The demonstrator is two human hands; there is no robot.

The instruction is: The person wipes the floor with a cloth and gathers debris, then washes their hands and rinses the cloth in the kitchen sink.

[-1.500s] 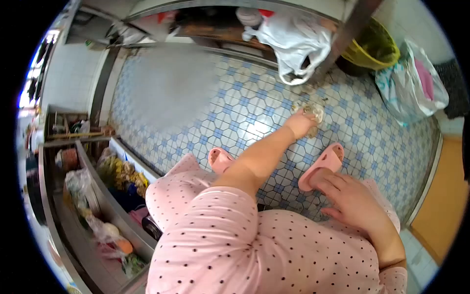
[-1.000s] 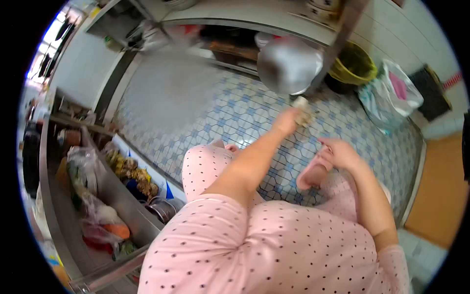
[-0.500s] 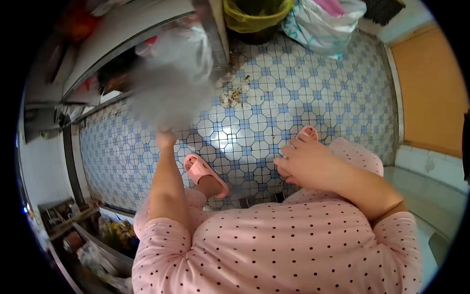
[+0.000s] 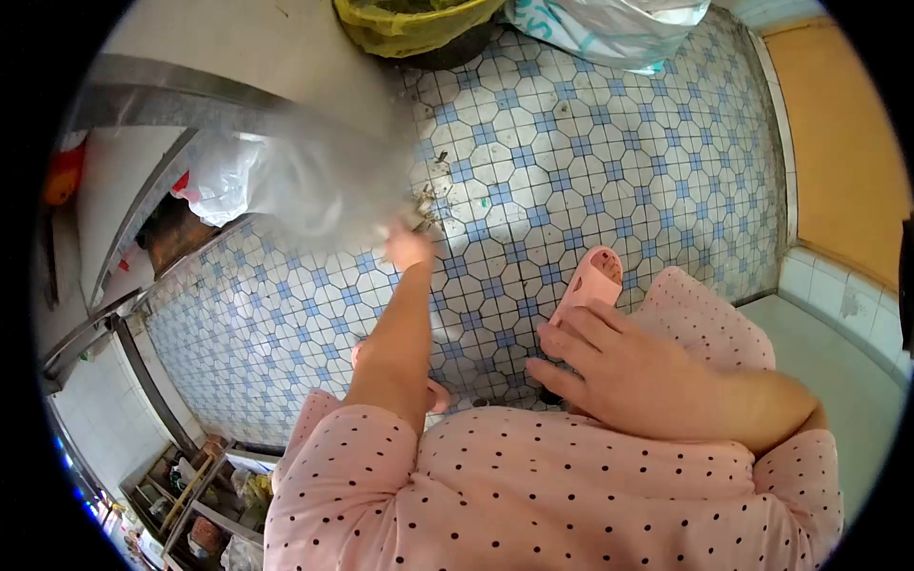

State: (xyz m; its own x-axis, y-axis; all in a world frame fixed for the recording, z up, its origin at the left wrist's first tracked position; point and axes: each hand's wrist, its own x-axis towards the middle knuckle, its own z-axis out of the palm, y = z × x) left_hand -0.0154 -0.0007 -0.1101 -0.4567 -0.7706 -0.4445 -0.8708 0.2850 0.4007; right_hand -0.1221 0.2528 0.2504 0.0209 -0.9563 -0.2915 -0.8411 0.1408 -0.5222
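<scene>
My left hand (image 4: 409, 247) is stretched low over the tiled floor, its fingers closed on what looks like a translucent plastic bag (image 4: 328, 181). Motion smears the bag, and its outline and contents cannot be made out. Beside the hand, small scraps of debris (image 4: 426, 202) lie on the tiles. My right hand (image 4: 614, 362) holds nothing; its fingers are spread, palm down, close to my right knee and above the pink slipper (image 4: 588, 285).
A bin with a yellow liner (image 4: 419, 29) stands ahead, next to a white printed bag (image 4: 609, 33). On the left is a metal shelf (image 4: 181, 105) with a white plastic bag (image 4: 227, 181) on its lower level. A crate of clutter (image 4: 205, 504) sits at lower left, an orange-brown panel (image 4: 847, 143) at right.
My left hand has moved right and forward, nearer the floor debris, with the blurred bag swinging along. My right hand has shifted slightly back, its fingers spread wider. The view has tilted.
</scene>
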